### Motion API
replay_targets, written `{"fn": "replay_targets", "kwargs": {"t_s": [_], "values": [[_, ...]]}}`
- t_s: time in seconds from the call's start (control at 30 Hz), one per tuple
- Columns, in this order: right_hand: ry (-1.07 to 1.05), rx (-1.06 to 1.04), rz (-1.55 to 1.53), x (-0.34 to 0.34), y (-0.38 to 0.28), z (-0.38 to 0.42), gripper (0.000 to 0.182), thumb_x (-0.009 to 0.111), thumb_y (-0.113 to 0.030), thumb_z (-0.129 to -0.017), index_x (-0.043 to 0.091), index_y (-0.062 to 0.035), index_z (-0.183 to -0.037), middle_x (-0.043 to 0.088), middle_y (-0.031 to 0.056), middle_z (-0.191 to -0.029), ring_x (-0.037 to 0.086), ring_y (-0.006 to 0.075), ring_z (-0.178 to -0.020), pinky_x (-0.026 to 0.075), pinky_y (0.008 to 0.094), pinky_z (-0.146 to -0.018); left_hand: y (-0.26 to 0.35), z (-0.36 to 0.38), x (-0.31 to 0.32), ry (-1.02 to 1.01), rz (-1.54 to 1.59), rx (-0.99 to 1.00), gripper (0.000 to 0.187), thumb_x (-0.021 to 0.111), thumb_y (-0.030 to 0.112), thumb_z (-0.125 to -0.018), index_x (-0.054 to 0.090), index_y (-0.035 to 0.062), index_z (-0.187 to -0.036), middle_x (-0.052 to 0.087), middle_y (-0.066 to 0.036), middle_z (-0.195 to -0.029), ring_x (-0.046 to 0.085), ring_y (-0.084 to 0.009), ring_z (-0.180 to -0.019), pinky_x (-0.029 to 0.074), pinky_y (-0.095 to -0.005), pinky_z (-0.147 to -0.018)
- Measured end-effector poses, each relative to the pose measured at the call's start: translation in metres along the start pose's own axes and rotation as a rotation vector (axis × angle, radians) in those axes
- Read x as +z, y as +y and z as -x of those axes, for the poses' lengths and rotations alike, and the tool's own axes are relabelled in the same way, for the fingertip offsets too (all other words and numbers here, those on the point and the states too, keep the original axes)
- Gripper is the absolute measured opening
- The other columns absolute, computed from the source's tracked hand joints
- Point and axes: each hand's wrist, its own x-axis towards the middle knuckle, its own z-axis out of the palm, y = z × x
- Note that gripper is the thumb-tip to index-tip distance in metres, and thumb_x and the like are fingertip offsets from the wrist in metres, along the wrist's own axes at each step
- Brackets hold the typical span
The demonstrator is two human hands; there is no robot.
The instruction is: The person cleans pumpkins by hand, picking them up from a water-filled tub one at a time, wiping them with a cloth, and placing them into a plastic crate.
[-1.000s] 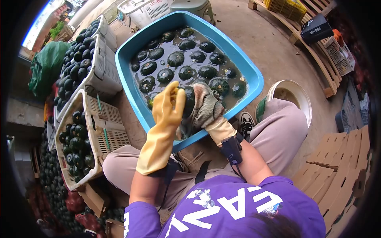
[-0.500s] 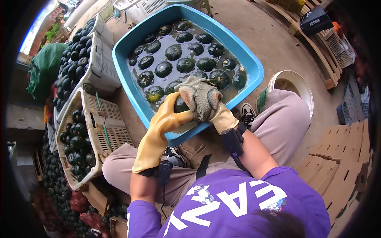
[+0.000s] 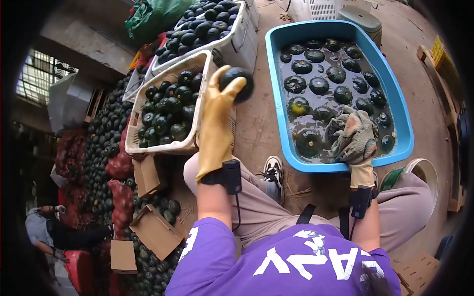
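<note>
Purple cloth shirt (image 3: pixel 281 269): nearest the camera, bold white letters across it.
Left hand (image 3: pixel 217 101) in a yellow rubber glove: clamped on a round dark green squash (image 3: pixel 243 80) (slightly blurred), near a white slotted plastic crate (image 3: pixel 163 149).
Right hand (image 3: pixel 362 173) in a pale yellow glove: fingers hidden under a rumpled grey cloth (image 3: pixel 353 135), so I cannot tell whether they grip anything.
Blue rectangular plastic tub (image 3: pixel 279 98): beneath the cloth, holding murky water and mottled green squashes (image 3: pixel 336 74).
Crate: on the left, filled with more round squashes (image 3: pixel 168 106).
Taller white plastic crate (image 3: pixel 242 49): beyond, heaped with smooth dark fruit (image 3: pixel 202 32).
Green plastic sack (image 3: pixel 155 16): farther back.
</note>
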Motion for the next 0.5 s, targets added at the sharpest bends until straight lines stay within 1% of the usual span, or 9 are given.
{"fn": "replay_targets", "kwargs": {"t_s": [0.07,0.13,0.17,0.2,0.27,0.3,0.33,0.4,0.5], "values": [[0.094,-0.442,0.955,-0.011,0.000,-0.004,0.042,0.065,-0.007,-0.088,0.059,-0.0003,-0.129,0.068,0.0114,-0.111,0.070,0.0221,-0.095,0.060,0.0309,-0.076,0.008,-0.035,-0.081,0.262,-0.726,0.046,0.069,0.082,0.033,-0.077,0.058,0.0144,-0.140,0.064,-0.019,-0.130,0.063,-0.0304,-0.118,0.047,-0.0378,-0.102],[0.125,-0.340,0.695,-0.002,-0.006,-0.001,0.032,0.061,-0.012,-0.095,0.063,-0.0012,-0.126,0.071,0.0127,-0.107,0.069,0.0249,-0.092,0.057,0.0331,-0.080,-0.029,-0.074,-0.169,0.347,-1.051,0.034,0.067,0.071,0.049,-0.083,0.060,0.0135,-0.139,0.067,-0.019,-0.127,0.063,-0.0364,-0.120,0.046,-0.0388,-0.105],[0.219,-0.626,1.123,-0.007,0.001,-0.006,0.035,0.063,-0.009,-0.093,0.063,-0.0010,-0.126,0.070,0.0119,-0.107,0.070,0.0243,-0.092,0.058,0.0333,-0.080,-0.036,-0.083,-0.200,0.167,-1.083,-0.057,0.066,0.063,0.056,-0.087,0.062,0.0105,-0.136,0.072,-0.015,-0.117,0.067,-0.0325,-0.109,0.051,-0.0406,-0.097],[0.134,-0.429,0.797,-0.009,0.013,-0.008,0.033,0.061,-0.009,-0.093,0.063,-0.0007,-0.125,0.070,0.0117,-0.105,0.070,0.0253,-0.090,0.058,0.0344,-0.079,-0.010,-0.076,-0.192,-0.081,-0.979,-0.460,0.062,0.059,0.056,-0.091,0.066,0.0084,-0.131,0.073,-0.011,-0.105,0.069,-0.0247,-0.094,0.057,-0.0377,-0.084],[0.146,-0.390,0.948,-0.007,0.006,-0.007,0.032,0.060,-0.011,-0.095,0.063,0.0006,-0.124,0.069,0.0113,-0.103,0.070,0.0232,-0.090,0.058,0.0334,-0.074,-0.002,-0.074,-0.168,-0.182,-0.934,-0.461,0.054,0.058,0.051,-0.095,0.069,0.0075,-0.126,0.071,-0.008,-0.102,0.067,-0.0163,-0.085,0.057,-0.0319,-0.075],[0.092,-0.318,0.527,0.001,-0.004,-0.005,0.031,0.059,-0.013,-0.095,0.064,0.0012,-0.122,0.069,0.0114,-0.101,0.070,0.0230,-0.088,0.059,0.0330,-0.071,0.005,-0.069,-0.138,-0.213,-0.776,-0.306,0.049,0.058,0.047,-0.097,0.069,0.0070,-0.124,0.071,-0.008,-0.102,0.067,-0.0157,-0.086,0.057,-0.0305,-0.076],[0.195,-0.665,1.211,-0.011,0.001,-0.008,0.032,0.061,-0.015,-0.093,0.065,0.0006,-0.120,0.069,0.0117,-0.098,0.069,0.0247,-0.090,0.058,0.0343,-0.075,0.009,-0.061,-0.099,-0.248,-0.608,-0.160,0.045,0.058,0.043,-0.098,0.070,0.0064,-0.121,0.071,-0.008,-0.101,0.068,-0.0150,-0.087,0.057,-0.0291,-0.077],[0.253,-0.264,0.792,-0.010,0.006,-0.007,0.035,0.064,-0.027,-0.086,0.069,-0.0046,-0.113,0.069,0.0165,-0.109,0.064,0.0354,-0.104,0.050,0.0439,-0.094,0.007,-0.051,-0.014,-0.421,-0.519,-0.059,0.041,0.061,0.038,-0.098,0.070,0.0054,-0.121,0.073,-0.008,-0.107,0.068,-0.0148,-0.094,0.056,-0.0294,-0.080],[0.332,-0.428,1.065,-0.024,0.012,-0.011,0.031,0.064,-0.025,-0.085,0.070,-0.0048,-0.107,0.069,0.0163,-0.109,0.062,0.0353,-0.108,0.048,0.0438,-0.098,-0.029,-0.010,0.115,-0.903,-0.672,0.142,0.038,0.065,0.034,-0.094,0.070,0.0075,-0.121,0.074,-0.016,-0.108,0.071,-0.0262,-0.101,0.054,-0.0346,-0.090]]}}
